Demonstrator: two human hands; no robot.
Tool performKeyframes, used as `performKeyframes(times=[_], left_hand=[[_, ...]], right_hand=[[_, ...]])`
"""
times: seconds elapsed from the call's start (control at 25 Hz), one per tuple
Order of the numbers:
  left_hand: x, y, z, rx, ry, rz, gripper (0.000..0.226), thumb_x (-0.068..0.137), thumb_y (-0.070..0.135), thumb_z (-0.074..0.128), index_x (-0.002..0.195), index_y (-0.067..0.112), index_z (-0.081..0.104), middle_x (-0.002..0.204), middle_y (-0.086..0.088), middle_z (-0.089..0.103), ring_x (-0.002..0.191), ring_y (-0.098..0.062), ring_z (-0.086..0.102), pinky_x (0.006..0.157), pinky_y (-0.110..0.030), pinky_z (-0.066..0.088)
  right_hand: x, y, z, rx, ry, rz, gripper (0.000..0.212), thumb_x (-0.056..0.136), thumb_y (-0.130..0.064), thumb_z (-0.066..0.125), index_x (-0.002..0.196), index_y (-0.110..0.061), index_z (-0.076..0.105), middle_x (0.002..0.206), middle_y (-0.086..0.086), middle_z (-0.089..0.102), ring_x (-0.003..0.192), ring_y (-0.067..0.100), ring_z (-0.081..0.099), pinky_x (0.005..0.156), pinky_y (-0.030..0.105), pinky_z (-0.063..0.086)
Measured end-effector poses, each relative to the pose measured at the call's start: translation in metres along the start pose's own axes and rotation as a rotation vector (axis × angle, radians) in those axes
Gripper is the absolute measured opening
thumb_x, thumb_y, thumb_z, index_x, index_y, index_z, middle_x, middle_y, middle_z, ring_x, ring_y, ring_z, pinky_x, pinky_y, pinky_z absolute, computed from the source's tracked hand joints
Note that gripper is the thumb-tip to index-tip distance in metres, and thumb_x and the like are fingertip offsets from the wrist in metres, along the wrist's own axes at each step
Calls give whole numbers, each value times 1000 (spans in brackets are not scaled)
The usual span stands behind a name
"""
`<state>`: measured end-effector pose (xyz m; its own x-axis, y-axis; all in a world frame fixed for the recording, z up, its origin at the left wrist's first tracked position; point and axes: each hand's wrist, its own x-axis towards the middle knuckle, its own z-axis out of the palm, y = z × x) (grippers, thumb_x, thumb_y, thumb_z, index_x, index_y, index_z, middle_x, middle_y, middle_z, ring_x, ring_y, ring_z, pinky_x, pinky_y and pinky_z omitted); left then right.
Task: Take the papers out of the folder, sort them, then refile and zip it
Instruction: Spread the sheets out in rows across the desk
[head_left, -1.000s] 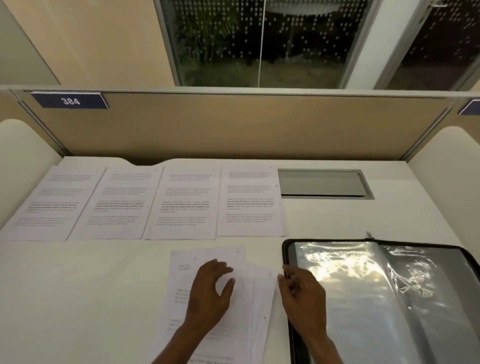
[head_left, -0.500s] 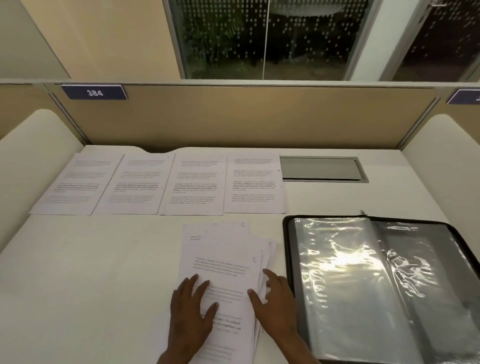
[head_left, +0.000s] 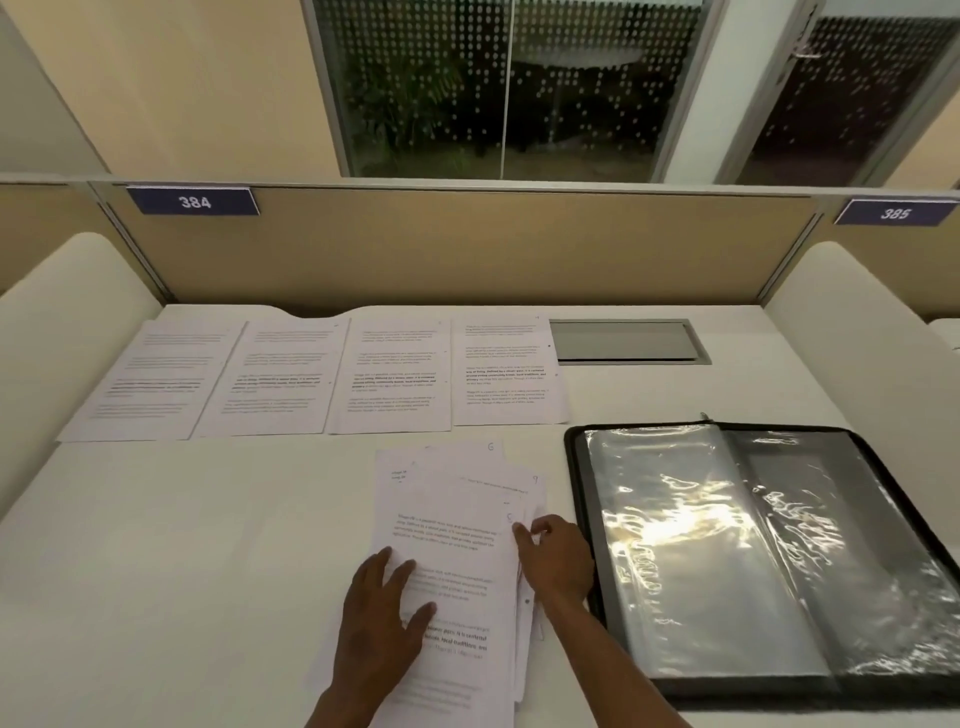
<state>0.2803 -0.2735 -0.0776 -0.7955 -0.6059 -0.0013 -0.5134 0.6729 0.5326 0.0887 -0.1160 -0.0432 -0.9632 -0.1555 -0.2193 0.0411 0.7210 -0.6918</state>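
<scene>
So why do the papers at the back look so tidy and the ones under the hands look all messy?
The row of four sheets lies flat, spread side by side along the back of the desk, each page showing whole. The loose pile is fanned and stacked crookedly, its pages covering each other. Nobody touches the row; the left hand presses the pile while the right hand pinches its edge. Both are white printed pages.

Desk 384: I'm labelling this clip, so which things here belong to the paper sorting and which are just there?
In the job:
- loose paper stack, under the left hand, its edge fingered by the right hand
- four sheets laid in a row
- open zip folder, sleeves empty

Just there:
- cable hatch
- number plates 384 and 385
</scene>
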Motion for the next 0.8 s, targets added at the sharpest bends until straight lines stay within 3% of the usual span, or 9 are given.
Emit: performKeyframes(times=[0.12,0.28,0.44,0.6,0.68,0.8], left_hand=[[-1,0,-2,37,-22,25,71,79,66,47,130,19,64,148,-9,48,139,-32,39,110,-48,38],[-3,-7,-9,76,-34,17,71,81,65,44,130,19,64,148,-10,49,139,-33,39,108,-50,39],[0,-18,-13,78,-33,24,71,80,66,43,130,20,64,148,-9,49,139,-32,40,109,-50,39],[-1,-20,-12,75,-37,51,69,80,62,42,130,19,64,148,-12,48,138,-34,39,108,-52,39],[-2,-17,-12,60,-10,110,65,87,58,39,136,21,60,152,-11,44,142,-33,34,111,-52,35],[-4,6,-11,-11,1,250,61,98,61,29,147,30,46,162,-2,27,151,-24,16,121,-45,22]], right_hand=[[-4,-9,2,158,33,99,18,87,-35,75,75,-24,67,83,-5,70,72,12,66,65,33,59],[-15,-19,-3,413,68,133,18,88,-31,76,74,-20,71,81,-4,71,81,15,68,64,23,48],[-31,-31,-30,458,197,-39,11,91,-27,73,82,-26,66,88,-8,68,86,11,66,70,21,50],[-44,-39,-59,437,201,-203,8,103,-31,53,97,-26,57,78,-5,71,66,9,68,52,25,53],[-46,-42,-72,365,239,-323,2,101,-24,57,103,-23,56,77,-6,72,61,7,68,49,21,52],[-45,-47,-79,310,79,-396,23,90,-17,74,108,-24,61,81,-12,73,66,1,69,56,13,52]])
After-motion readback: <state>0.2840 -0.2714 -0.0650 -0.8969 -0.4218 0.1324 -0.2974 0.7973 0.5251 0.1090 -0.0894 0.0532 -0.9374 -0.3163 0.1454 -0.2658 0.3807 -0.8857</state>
